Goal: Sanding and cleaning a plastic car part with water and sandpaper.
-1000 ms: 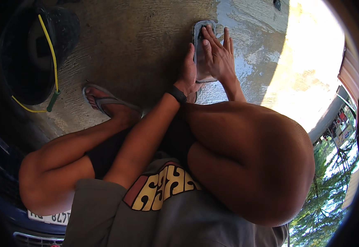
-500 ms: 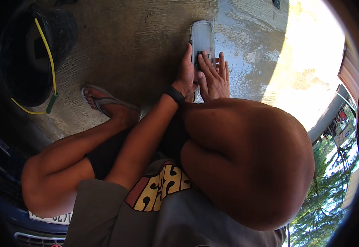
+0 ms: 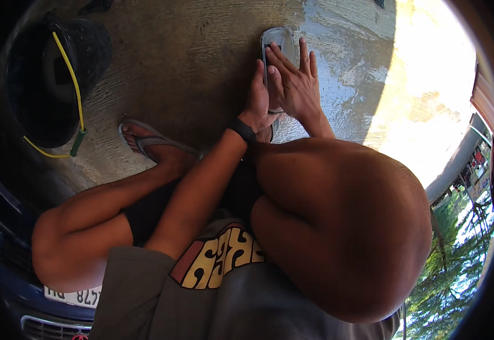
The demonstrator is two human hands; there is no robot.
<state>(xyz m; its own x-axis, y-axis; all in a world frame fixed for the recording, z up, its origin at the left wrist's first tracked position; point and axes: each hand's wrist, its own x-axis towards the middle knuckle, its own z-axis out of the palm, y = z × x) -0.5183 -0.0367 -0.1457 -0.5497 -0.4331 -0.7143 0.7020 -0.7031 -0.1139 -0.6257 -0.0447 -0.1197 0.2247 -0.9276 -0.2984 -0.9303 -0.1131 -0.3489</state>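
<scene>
A long, round-ended clear lens cover [image 3: 284, 35] with a hazy whitish face lies lengthwise in front of me, above the floor. My left hand [image 3: 256, 99] is closed along its left side and near end, thumb pointing up the edge. My right hand [image 3: 295, 85] lies over the lens, its index and middle fingertips pressing a small black piece of sandpaper [image 3: 267, 46] against the far part of the face. The ring and little fingers spread out past the right edge. Most of the sandpaper is covered by the fingers. A dark band [image 3: 241, 130] circles my left wrist.
A black bucket [image 3: 97, 54] with a yellow handle lies tipped at the left. My sandalled foot [image 3: 150, 140] rests on the rough concrete floor [image 3: 190, 56]. My raised knee [image 3: 383, 226] fills the lower right. A dark blue car front [image 3: 9, 283] stands at the lower left.
My right hand has slid away from me along the lens, carrying the sandpaper toward the far end. My left hand keeps its hold. The view has shifted slightly.
</scene>
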